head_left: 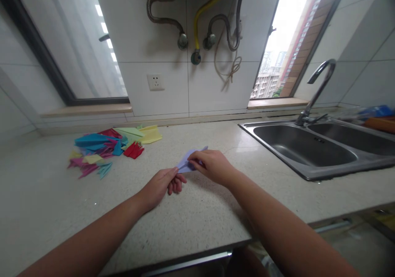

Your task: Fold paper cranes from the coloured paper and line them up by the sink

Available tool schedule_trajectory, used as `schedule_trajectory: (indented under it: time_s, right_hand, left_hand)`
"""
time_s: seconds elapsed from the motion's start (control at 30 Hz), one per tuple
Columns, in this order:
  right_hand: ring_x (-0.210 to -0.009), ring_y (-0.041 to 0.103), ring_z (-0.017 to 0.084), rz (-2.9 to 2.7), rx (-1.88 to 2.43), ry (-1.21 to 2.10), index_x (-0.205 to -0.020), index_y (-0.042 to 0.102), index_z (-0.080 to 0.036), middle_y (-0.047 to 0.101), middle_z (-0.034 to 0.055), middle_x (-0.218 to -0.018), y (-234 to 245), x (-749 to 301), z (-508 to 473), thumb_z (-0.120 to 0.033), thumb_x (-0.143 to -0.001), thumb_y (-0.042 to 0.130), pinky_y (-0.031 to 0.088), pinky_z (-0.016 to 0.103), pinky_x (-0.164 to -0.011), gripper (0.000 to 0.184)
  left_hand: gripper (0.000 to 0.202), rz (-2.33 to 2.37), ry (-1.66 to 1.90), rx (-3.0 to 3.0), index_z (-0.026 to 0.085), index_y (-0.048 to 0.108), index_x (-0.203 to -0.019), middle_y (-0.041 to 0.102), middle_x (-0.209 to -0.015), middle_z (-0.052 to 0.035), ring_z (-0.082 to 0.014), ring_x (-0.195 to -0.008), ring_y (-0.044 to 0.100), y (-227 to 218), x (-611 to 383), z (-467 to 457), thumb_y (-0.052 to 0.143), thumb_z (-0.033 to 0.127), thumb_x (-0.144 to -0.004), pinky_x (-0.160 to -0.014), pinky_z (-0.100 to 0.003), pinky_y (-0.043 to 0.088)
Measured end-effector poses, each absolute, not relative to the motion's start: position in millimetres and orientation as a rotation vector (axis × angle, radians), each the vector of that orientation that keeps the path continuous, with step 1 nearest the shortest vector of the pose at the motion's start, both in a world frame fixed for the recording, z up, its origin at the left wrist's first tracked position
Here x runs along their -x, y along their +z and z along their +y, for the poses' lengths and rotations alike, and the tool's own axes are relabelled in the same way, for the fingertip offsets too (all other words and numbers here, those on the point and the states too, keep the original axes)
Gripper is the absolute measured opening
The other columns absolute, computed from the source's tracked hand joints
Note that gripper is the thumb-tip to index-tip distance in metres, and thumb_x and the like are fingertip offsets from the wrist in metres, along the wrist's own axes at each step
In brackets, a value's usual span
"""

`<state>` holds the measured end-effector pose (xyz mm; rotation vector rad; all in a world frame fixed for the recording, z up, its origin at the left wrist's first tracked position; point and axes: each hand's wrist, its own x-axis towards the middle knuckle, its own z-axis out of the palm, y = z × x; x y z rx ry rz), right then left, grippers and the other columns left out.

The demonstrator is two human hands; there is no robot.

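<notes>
A folded sheet of lavender paper [187, 161], pointed at its left end, is held between my two hands just above the pale speckled countertop [191, 223]. My left hand [166, 182] pinches the pointed end between thumb and forefinger, its other fingers curled below. At the right part of the paper, my right hand [212, 165] has thumb and fingers closed on an edge or fold; the fingers partly cover it. To the left lies a pile of folded coloured papers [95, 143], in blue, pink, yellow, green and red.
A double steel sink [302, 145] with a chrome faucet [321, 75] sits at the right. On the tiled wall are a socket [155, 82], a yellow pipe [200, 15] and flexible metal hoses [162, 20]. The counter's front edge [191, 260] runs close below my arms.
</notes>
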<state>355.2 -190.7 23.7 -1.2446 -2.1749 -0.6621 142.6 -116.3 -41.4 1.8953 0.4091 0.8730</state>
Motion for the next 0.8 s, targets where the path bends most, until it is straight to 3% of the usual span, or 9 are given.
schedule_trajectory:
  time_s: [0.17, 0.37, 0.8]
  right_hand:
    - [-0.085, 0.061, 0.014, -2.161, 1.344, -0.670, -0.117, 0.063, -0.027, 0.067, -0.0012, -0.097, 21.6, -356.3, -195.8, -0.037, -0.097, 0.049, 0.035, 0.028, -0.072, 0.026]
    - [-0.086, 0.060, 0.014, -2.133, 1.417, -0.822, -0.107, 0.063, -0.021, 0.067, 0.0007, -0.096, 27.3, -361.1, -207.1, -0.038, -0.101, 0.043, 0.035, 0.029, -0.072, 0.026]
    - [-0.089, 0.061, 0.024, -1.339, 2.023, -0.831, -0.104, 0.066, -0.026, 0.067, 0.0021, -0.101, 39.4, -496.1, -219.8, -0.036, -0.091, 0.049, 0.031, 0.031, -0.063, 0.024]
  left_hand:
    - [0.066, 0.415, 0.847, -1.942, 0.004, 0.064, -0.095, 0.061, -0.073, -0.0114, -0.0150, -0.066, 0.054, -42.2, -141.7, -119.3, 0.041, 0.066, -0.093, -0.057, -0.025, 0.038]
    - [0.069, 0.374, 0.777, -2.031, 0.005, 0.068, -0.099, 0.065, -0.077, -0.0130, -0.0151, -0.068, 0.055, -41.2, -139.4, -120.9, 0.036, 0.066, -0.095, -0.061, -0.026, 0.037]
    - [0.055, 0.417, 0.751, -2.052, 0.009, 0.070, -0.097, 0.065, -0.077, -0.0107, -0.0146, -0.069, 0.055, -43.3, -138.4, -119.5, 0.041, 0.056, -0.096, -0.062, -0.026, 0.036]
